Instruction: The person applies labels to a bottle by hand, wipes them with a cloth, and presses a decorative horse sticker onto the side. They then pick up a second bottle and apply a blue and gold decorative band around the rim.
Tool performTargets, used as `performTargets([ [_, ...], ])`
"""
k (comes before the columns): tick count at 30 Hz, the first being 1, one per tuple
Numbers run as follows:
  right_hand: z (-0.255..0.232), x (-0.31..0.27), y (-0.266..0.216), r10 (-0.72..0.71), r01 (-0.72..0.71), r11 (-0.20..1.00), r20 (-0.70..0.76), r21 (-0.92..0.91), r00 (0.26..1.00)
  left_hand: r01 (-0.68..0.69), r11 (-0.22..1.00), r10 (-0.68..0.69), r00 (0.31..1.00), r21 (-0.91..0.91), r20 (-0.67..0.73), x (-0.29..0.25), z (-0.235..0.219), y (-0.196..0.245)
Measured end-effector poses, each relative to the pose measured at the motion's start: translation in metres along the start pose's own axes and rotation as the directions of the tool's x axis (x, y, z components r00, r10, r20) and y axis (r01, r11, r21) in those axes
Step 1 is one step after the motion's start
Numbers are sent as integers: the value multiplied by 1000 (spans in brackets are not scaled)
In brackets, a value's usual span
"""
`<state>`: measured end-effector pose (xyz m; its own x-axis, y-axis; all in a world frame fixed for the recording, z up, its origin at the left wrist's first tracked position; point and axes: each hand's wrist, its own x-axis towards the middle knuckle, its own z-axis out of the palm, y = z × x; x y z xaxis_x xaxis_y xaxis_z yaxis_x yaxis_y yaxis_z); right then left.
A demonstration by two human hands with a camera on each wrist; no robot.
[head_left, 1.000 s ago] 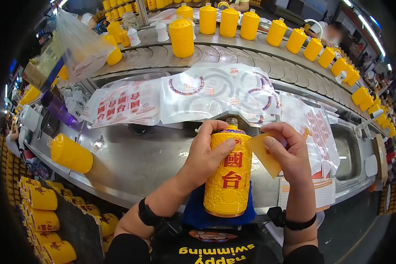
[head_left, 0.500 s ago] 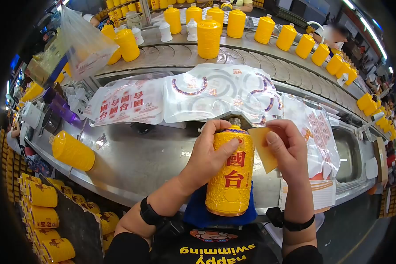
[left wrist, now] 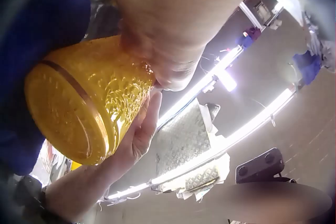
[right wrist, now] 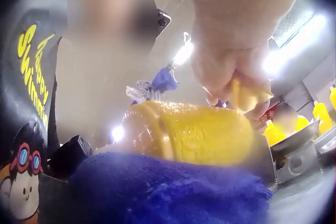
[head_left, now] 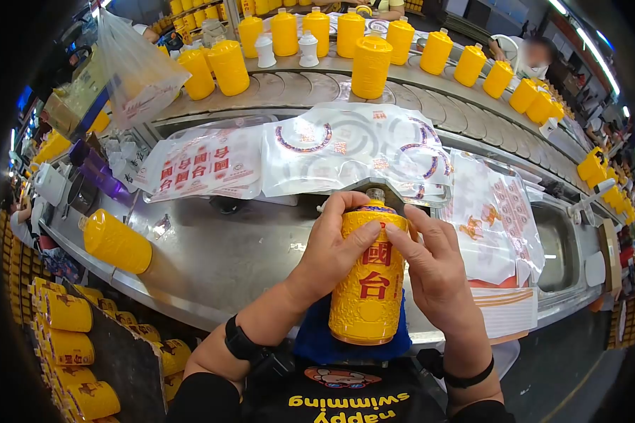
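Note:
A yellow embossed bottle (head_left: 365, 303) with large red characters lies on a folded blue cloth (right wrist: 173, 187), its clear neck pointing away from me. My left hand (head_left: 331, 243) grips the bottle's upper end from the left, thumb across the front just below the neck. From the other side, my right hand (head_left: 434, 264) has its thumb on the bottle's shoulder, close to the left thumb. A thin yellow sheet (right wrist: 247, 95) shows bent among the right fingers in the right wrist view; in the head view the hand hides it.
Beyond the bottle lie printed transfer sheets (head_left: 353, 151) and a sheet of red characters (head_left: 201, 166). Another yellow bottle (head_left: 116, 241) lies on the steel table at left. A conveyor (head_left: 296, 88) carries several bottles behind. At right are a sink (head_left: 557, 247) and papers (head_left: 508, 310).
My right hand has moved left onto the bottle's shoulder, and the yellow sheet has gone out of sight in the head view. My left hand keeps its grip. Bottles on the conveyor have shifted right.

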<state>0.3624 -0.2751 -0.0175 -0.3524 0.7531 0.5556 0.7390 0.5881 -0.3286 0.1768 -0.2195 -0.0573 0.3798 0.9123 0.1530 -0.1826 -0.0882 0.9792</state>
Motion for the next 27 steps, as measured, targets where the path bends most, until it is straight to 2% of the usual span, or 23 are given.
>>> performTargets([
  [7,-2,1,-1,-1,2,1000,25,-26,1000,-2,1000,2,1000,-4,-12,0,1,-1],
  [10,-3,4,5,-39,38,999,-59,-32,997,21,1000,-20,998,6,-61,0,3,0],
  [13,-13,17,5,184,-117,923,-156,366,970,25,998,-19,995,62,-100,1,5,1],
  [14,-18,28,4,170,-99,895,-127,436,977,21,996,-12,994,89,-105,2,6,1],
  [16,-30,50,6,221,-282,845,184,454,958,26,997,-20,995,68,-94,3,6,-2],
  [19,-22,64,28,194,-219,964,161,151,968,43,995,-33,994,93,-103,2,6,1],
  [22,-18,60,25,214,-311,810,244,498,946,48,994,-38,994,98,-100,3,7,3],
  [23,-17,59,26,226,-282,894,192,349,955,48,994,-39,995,95,-88,3,7,2],
  [26,-15,49,32,381,-362,837,39,411,924,-42,971,64,994,234,-85,1,2,-2],
  [27,-14,42,33,350,-351,749,114,561,930,-79,984,97,989,159,-112,1,2,-5],
])
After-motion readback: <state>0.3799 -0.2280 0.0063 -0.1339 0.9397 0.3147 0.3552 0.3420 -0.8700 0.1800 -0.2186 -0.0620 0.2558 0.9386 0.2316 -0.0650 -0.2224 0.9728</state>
